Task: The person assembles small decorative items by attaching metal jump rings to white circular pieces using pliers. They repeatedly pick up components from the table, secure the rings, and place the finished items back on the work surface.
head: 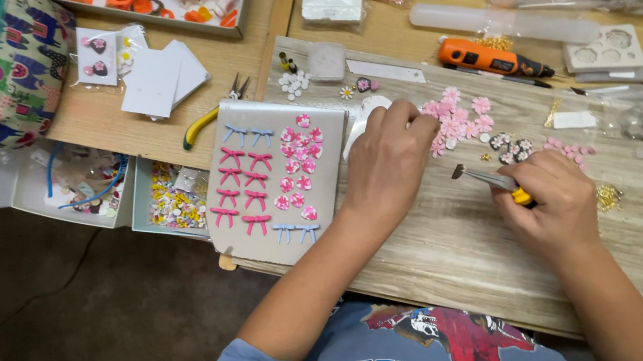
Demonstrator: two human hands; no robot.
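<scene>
My left hand [389, 163] rests palm down on the wooden table [451, 254], its fingers curled over a small white piece [363, 115]; what the fingers grip is hidden. My right hand [551, 201] is shut on a small metal tool with a yellow handle [491, 179], its flat tip pointing left. Between and beyond the hands lies a cluster of pink clay flowers [458, 119]. A grey board [275, 179] left of my left hand carries rows of pink and blue bows and pink flowers.
An orange rotary tool [490, 59] lies at the back, with moulds [604, 53], bags and clay bits behind it. Yellow-handled pliers [208, 117] and white cards [162, 79] sit at the back left. Small trays of bits [171, 199] hang off the left edge.
</scene>
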